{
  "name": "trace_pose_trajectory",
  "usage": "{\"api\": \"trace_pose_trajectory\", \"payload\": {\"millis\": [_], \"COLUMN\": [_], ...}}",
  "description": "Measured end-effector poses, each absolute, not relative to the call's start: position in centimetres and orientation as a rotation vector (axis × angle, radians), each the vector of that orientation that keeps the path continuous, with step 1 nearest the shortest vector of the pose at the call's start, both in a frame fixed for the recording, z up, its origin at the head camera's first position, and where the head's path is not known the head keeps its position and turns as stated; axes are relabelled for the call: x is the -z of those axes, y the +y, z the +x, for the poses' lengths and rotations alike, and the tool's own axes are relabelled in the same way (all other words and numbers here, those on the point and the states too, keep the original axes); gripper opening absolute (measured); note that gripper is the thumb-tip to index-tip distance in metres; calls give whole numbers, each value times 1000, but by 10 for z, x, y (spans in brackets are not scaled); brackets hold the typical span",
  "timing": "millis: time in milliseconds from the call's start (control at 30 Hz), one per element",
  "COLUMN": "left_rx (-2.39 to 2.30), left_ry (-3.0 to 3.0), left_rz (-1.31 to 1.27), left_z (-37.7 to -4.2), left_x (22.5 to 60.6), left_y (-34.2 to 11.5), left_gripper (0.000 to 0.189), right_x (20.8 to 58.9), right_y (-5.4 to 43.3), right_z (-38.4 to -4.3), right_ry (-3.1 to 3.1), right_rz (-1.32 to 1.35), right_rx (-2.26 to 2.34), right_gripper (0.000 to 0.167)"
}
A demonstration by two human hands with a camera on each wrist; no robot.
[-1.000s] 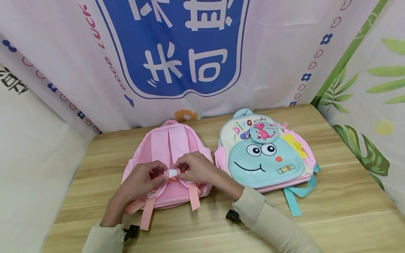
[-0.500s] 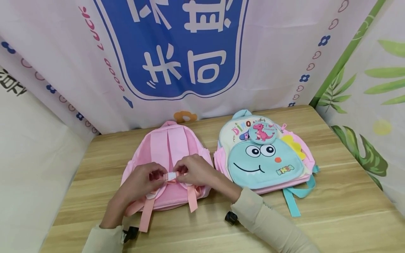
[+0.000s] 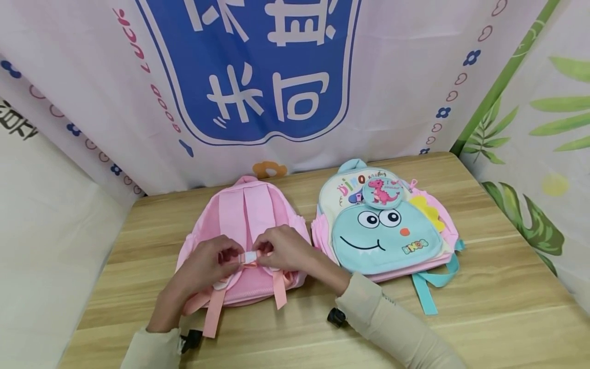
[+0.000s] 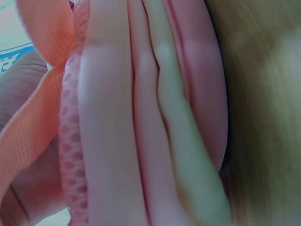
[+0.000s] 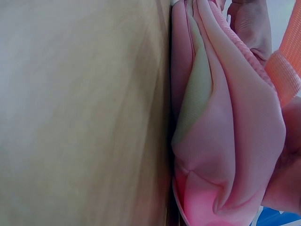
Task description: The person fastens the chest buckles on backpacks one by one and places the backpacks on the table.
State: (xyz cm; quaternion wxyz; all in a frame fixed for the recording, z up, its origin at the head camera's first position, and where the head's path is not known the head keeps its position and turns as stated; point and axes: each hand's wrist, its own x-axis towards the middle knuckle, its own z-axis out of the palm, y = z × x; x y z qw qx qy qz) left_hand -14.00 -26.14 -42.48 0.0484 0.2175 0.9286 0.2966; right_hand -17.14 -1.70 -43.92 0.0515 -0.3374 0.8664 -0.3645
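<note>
- The pink backpack lies on the tabletop with its shoulder straps upward, beside the dinosaur backpack.
- Little has changed over the last second: the white strap buckle sits slightly closer to the pink backpack's lower edge, and both hands have come down with it.
- The left hand pinches the buckle's left end between thumb and fingers; the right hand pinches its right end in the same way.
- No gap shows along the buckle, but it is too small to tell whether its halves are fully latched.
- That small shift suggests the work is still at the buckle, with neither end let go.
- The coral strap tails hang loose past the lower edge, much as they did earlier.
- Both wrist views mostly show the pink backpack's side, so neither settles the buckle's state.
</note>
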Motion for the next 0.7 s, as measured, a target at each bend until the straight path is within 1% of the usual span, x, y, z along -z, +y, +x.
{"api": "trace_pose_trajectory", "payload": {"millis": [433,567,700], "left_rx": [-908,-913,-890], "left_ry": [2805,2788,2805], "left_rz": [645,633,644], "left_z": [-140,-140,-137], "left_x": [420,416,409], "left_y": [-260,-260,-259], "left_gripper": [20,24,32], "right_x": [434,429,424], "right_y": [-13,-10,-8], "right_z": [-171,-170,-167], "right_ry": [2625,2619,2617], "right_rz": [-1051,-1071,-1099], "right_rx": [1120,1134,1144], "right_gripper": [13,14,16]}}
